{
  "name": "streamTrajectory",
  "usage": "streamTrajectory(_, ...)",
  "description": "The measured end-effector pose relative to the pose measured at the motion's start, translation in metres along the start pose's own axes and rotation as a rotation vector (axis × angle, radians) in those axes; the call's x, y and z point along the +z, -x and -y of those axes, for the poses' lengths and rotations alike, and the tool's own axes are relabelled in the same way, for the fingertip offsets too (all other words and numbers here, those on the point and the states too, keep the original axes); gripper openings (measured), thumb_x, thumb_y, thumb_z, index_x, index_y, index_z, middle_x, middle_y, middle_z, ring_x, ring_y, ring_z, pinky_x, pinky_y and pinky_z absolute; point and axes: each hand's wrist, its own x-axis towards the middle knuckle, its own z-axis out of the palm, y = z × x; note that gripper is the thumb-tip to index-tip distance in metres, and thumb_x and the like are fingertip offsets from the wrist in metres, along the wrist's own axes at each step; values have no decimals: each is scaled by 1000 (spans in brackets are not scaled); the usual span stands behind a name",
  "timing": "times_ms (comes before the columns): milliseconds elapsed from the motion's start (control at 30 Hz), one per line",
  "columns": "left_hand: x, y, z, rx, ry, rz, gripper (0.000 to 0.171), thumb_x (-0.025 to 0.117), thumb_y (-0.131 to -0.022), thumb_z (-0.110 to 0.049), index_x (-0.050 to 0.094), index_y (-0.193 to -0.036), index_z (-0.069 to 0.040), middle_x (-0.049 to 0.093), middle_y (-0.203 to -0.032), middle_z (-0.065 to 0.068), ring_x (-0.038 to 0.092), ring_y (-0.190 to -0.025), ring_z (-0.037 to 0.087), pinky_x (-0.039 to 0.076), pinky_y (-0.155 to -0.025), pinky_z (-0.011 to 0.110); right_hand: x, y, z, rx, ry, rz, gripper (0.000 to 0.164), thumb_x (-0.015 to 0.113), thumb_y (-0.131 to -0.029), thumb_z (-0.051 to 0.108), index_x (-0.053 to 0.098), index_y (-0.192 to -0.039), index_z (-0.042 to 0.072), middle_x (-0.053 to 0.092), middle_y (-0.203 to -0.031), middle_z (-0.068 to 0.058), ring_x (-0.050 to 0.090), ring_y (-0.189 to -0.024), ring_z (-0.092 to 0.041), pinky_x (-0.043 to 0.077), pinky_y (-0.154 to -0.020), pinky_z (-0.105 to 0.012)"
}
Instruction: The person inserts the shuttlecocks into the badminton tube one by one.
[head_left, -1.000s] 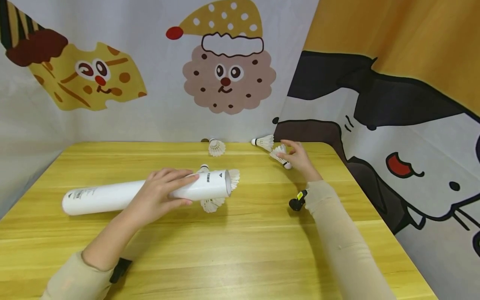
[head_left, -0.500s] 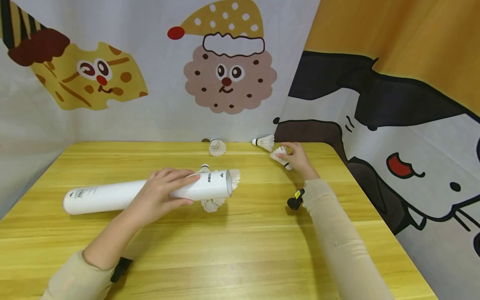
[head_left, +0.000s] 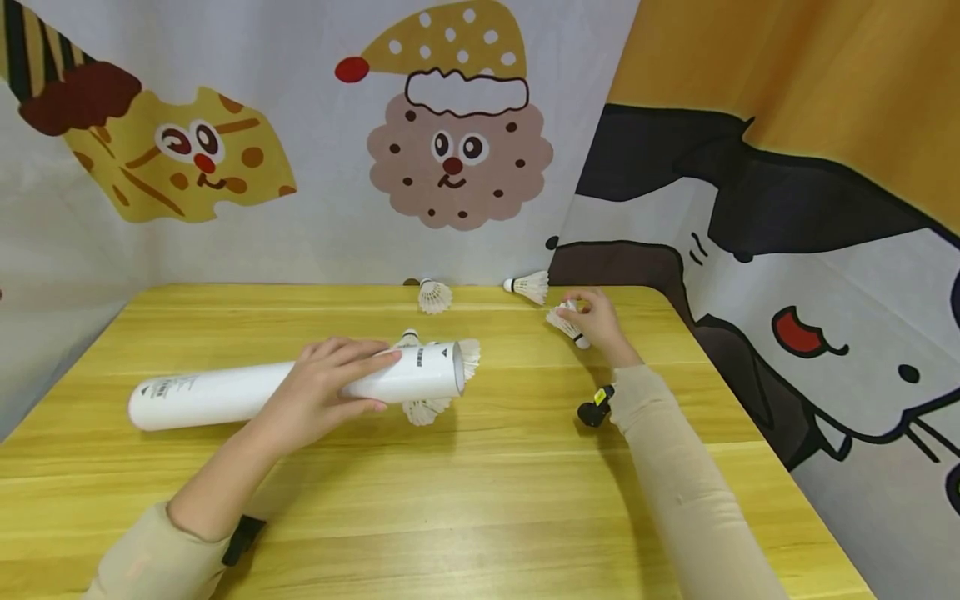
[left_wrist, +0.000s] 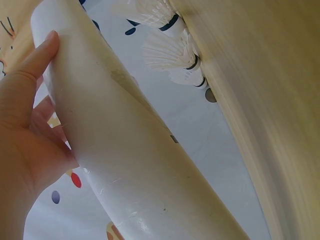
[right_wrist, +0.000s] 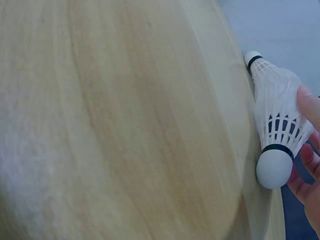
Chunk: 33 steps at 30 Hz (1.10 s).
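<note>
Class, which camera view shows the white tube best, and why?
The head view: both ends of the white tube show, though the left hand covers part. The left wrist view gives a cropped close-up; the right wrist view shows none.

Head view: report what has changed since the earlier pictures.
The right hand has drawn its pinched shuttlecock slightly nearer and rightward, away from the neighbouring shuttlecock. The left hand still holds the white tube; the other shuttlecocks stayed put.
</note>
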Motion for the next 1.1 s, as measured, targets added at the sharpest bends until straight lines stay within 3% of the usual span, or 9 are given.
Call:
streamTrajectory(167, 0, 0, 0, -5, -4, 3, 70, 83, -71, -30, 57, -136, -22, 57, -133, 5, 50, -112, 23, 32, -82, 41, -3, 3, 3, -2, -23, -22, 26, 71, -89, 21, 68, -107, 2, 50, -126, -17, 45, -87, -25, 39, -72, -34)
streamTrajectory(400, 0, 0, 1, -13, -3, 6, 69, 82, -72, -32, 57, -136, -23, 56, -133, 3, 50, -112, 23, 32, -82, 41, -9, 8, 5, 3, -71, -45, 29, 70, -89, 23, 69, -110, 3, 54, -117, -14, 45, -69, -20, 40, -57, -27)
streamTrajectory(567, 0, 0, 0, -15, -2, 9, 69, 81, -73, -35, 57, -136, -23, 56, -133, 4, 50, -113, 23, 33, -84, 43, -9, 12, 4, 23, -173, -34, 28, 69, -89, 16, 67, -112, 0, 54, -115, -14, 57, -76, -32, 53, -68, -38)
streamTrajectory(700, 0, 0, 0, -20, -1, 8, 71, 83, -71, -30, 57, -136, -23, 56, -133, 4, 50, -113, 24, 32, -84, 43, -7, 16, 6, 11, -213, -27, 26, 68, -90, 10, 66, -111, -4, 55, -112, -17, 58, -82, -43, 53, -73, -47)
streamTrajectory(833, 1, 0, -1, -20, 0, 8, 71, 84, -70, -28, 57, -136, -23, 56, -133, 4, 50, -112, 23, 33, -84, 44, -6, 20, 10, -25, -149, -46, 23, 68, -90, 13, 68, -106, -3, 58, -107, -15, 58, -78, -36, 53, -68, -38)
streamTrajectory(933, 1, 0, -1, -17, -2, 9, 70, 83, -72, -30, 56, -136, -23, 56, -133, 4, 50, -113, 23, 33, -84, 44, -6, 23, 13, -39, -112, -72, 20, 70, -89, 17, 70, -101, 1, 60, -102, -11, 53, -76, -25, 45, -64, -29)
streamTrajectory(1100, 0, 0, -1, -13, 0, 8, 69, 82, -73, -32, 56, -136, -23, 56, -133, 4, 50, -112, 23, 33, -84, 43, -6, 28, 17, -91, -124, -133, 16, 73, -86, 14, 72, -92, -1, 60, -96, -11, 45, -74, -19, 39, -63, -24)
